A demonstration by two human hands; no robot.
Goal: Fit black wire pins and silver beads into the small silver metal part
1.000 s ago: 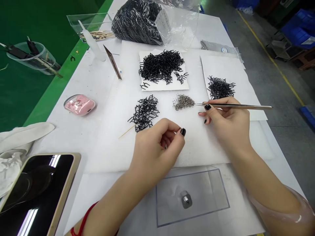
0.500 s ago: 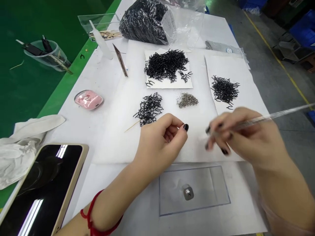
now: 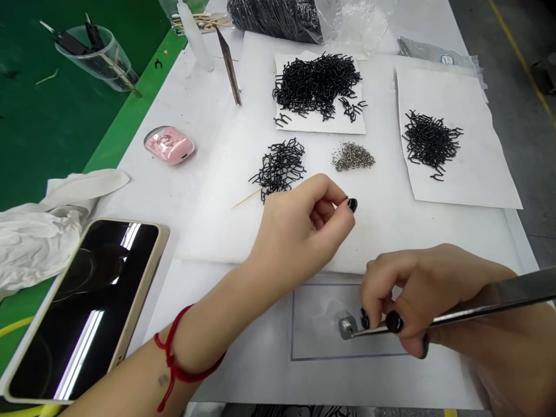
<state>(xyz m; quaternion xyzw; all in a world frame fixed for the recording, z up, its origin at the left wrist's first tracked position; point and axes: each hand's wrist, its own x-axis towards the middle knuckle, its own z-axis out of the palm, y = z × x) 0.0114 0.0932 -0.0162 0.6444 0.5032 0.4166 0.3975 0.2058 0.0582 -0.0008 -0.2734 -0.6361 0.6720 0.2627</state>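
My right hand (image 3: 428, 295) is closed on metal tweezers (image 3: 460, 313), whose tips touch a small metal block (image 3: 346, 325) on a clear plastic sheet (image 3: 317, 341) near the front edge. My left hand (image 3: 304, 229) rests on the white foam pad (image 3: 217, 191), thumb and forefinger pinched together; what they hold is too small to make out. Just beyond it lie a loose pile of black bent clips (image 3: 280, 166) and a small heap of tiny metal pieces (image 3: 351, 156).
Two more clip piles lie on white sheets, one at the back (image 3: 319, 87) and one at the right (image 3: 430, 139). A phone (image 3: 82, 307), a white cloth (image 3: 47, 226) and a pink case (image 3: 169, 143) are at the left. A clear cup with tools (image 3: 93, 52) stands on the green surface.
My right hand has come from the heap of metal pieces back toward me and down, and the tweezer tips now touch the metal block. My left hand has kept its pinch.
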